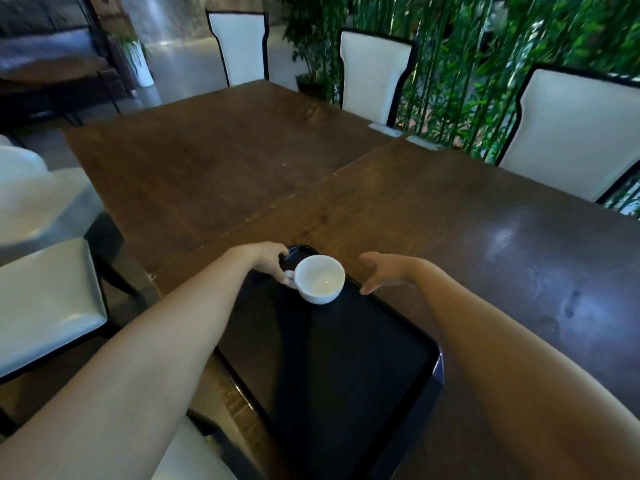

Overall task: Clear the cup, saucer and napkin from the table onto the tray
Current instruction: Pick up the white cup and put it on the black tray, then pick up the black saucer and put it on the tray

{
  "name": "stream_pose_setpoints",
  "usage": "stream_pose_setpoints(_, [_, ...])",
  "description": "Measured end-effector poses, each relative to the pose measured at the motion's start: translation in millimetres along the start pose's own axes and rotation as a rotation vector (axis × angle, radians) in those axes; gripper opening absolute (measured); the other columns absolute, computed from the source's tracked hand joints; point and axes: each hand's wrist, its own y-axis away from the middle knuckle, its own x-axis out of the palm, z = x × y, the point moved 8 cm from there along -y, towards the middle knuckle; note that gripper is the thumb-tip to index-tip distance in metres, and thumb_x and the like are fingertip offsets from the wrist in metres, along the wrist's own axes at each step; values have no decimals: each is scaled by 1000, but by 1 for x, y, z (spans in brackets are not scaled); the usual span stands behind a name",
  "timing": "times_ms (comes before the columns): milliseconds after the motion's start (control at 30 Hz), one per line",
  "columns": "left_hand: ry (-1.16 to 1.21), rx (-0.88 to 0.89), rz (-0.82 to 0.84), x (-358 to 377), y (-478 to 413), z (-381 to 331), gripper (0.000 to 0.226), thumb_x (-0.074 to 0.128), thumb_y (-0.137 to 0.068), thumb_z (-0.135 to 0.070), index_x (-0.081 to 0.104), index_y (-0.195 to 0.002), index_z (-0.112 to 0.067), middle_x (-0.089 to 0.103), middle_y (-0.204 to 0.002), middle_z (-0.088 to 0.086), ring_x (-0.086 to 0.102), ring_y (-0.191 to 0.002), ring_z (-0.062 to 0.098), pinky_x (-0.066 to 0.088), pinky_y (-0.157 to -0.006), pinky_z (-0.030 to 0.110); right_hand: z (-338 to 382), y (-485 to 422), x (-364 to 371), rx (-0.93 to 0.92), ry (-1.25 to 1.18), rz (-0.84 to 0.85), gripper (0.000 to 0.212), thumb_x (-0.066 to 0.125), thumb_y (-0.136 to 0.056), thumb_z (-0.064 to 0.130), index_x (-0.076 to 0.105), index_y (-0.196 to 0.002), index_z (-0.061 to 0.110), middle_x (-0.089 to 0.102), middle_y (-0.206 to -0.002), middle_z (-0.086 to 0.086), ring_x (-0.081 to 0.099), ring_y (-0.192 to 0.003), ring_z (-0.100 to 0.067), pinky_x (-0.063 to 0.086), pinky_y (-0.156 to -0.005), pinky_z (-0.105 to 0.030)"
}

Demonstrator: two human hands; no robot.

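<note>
Two bare forearms are seen nearest the camera, stretched forward over a black tray [346, 358] that is set on a dark wooden table [450, 220]. One cup [320, 278] is present: white, glossy, round and wide-mouthed, with a small handle on its left side. Its pale interior is seen to be nearly empty, with only a faint sheen at the bottom. It is tilted slightly toward the camera and is placed at the far end of the tray; whether its base is touching the tray surface cannot be told.

The cup is held by the left hand [273, 263], whose fingers are closed around the handle. The right hand [382, 271] is kept unclenched just beside the cup on its right, fingers spread and curved, with nothing grasped and no contact with the cup.

One tray is counted, rectangular with rounded corners, a raised rim and a shiny, bare surface.

Three white high-backed chairs [375, 74] with black edging are counted along the far side of the table, and one pale cushioned seat [45, 299] is seen at the left. Green bamboo plants [467, 46] are ranged behind the chairs.
</note>
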Motion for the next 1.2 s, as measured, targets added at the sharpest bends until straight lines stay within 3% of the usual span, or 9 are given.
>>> stream_pose_setpoints(133, [12,69,-30,-50,27,-52,61,64,-84,-37,38,-137,-20,38,-145,5,41,-128,26,42,-99,40,-3,45,-53,58,173,22,87,69,-81,27,14,-148,24,15,-158,0,22,-142,-28,30,-113,-45])
stream_pose_setpoints(433, [-234,296,-87,-105,81,-221,60,55,-85,-51,39,-137,-25,40,-143,0,47,-122,21,52,-91,39,-50,183,-160,225,217,-173,85,68,-82,37,16,-148,25,15,-158,2,26,-141,-26,38,-108,-45])
stream_pose_setpoints(567, [-326,423,-78,-97,95,-308,58,55,-85,-51,41,-135,-25,49,-135,2,56,-107,16,55,-85,39,-97,253,-180,361,239,-273,77,66,-83,38,27,-146,17,32,-150,-8,41,-132,-31,44,-103,-43])
stream_pose_setpoints(700, [-403,548,-61,-68,108,-397,57,53,-86,-50,40,-136,-24,49,-133,1,58,-105,16,56,-85,40,-156,318,-185,469,183,-364,57,64,-85,27,44,-135,9,43,-142,-11,46,-127,-30,46,-100,-37])
stream_pose_setpoints(767, [-436,597,-40,-45,112,-436,57,53,-87,-50,40,-135,-24,51,-132,3,58,-107,18,55,-87,42,-189,345,-177,551,231,-325,63,64,-84,36,41,-138,14,41,-143,-7,47,-126,-29,49,-98,-41])
stream_pose_setpoints(867, [-484,654,-6,-6,115,-487,57,53,-86,-51,40,-135,-23,53,-129,9,57,-109,22,54,-89,44,-241,375,-163,636,271,-304,68,60,-84,46,37,-141,15,43,-143,-8,50,-123,-28,48,-93,-37])
stream_pose_setpoints(1033, [-487,741,50,66,120,-551,54,54,-87,-46,43,-134,-20,52,-131,7,58,-108,22,54,-88,44,-321,405,-125,707,190,-301,75,54,-89,45,21,-147,12,27,-154,-9,34,-137,-27,35,-105,-36])
stream_pose_setpoints(1200, [-501,799,81,142,112,-576,59,53,-89,-44,35,-139,-20,45,-140,7,52,-115,27,50,-90,37,-380,410,-75,695,113,-329,70,55,-90,39,25,-145,10,32,-151,-11,34,-137,-28,31,-111,-39])
